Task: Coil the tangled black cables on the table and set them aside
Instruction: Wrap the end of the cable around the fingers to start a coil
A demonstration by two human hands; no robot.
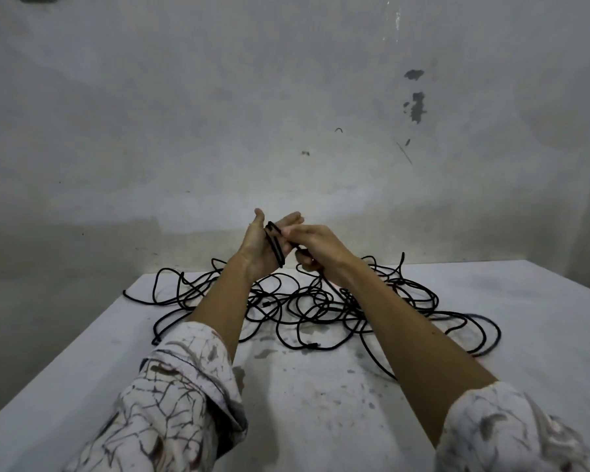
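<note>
Left hand [264, 245] raised, fingers straight, several turns of thin black cable [276, 245] wrapped across its palm; right hand [315, 248] pinches that cable above the tangled black pile [321, 308] on the stained white table [321, 403].

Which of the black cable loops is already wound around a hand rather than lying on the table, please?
The small coil across the left hand palm, fed by the right hand; the other loops lie tangled on the table.

Can't spot any readable text from my end. No labels, brands or numbers on the cables [307, 301], desk [321, 386] or wall [218, 114].
</note>
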